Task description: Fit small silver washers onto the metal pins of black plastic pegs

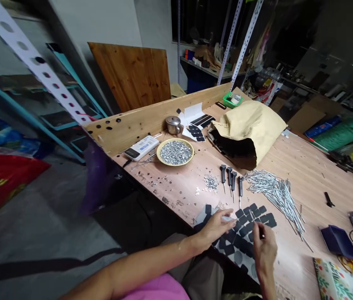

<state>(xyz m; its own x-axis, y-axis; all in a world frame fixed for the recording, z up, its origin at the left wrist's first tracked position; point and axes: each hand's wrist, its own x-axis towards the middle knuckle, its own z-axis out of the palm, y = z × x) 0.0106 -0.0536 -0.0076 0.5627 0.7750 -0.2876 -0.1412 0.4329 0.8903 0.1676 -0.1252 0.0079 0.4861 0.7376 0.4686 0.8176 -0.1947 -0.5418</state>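
Over a sheet of black pads at the table's near edge, my left hand is bent, with a small pale piece between thumb and fingers that I cannot make out. Just right of it, my right hand pinches the end of a thin metal rod, which points up and away from me. Beyond the hands lie several black-handled tools with thin metal shafts. A heap of metal rods spreads to their right. Small metal nuts lie loose to their left.
A yellow bowl full of small metal parts stands farther left, beside a white device and a lidded metal pot. An open brown paper sack lies behind. On the right are a dark blue tray and a patterned packet.
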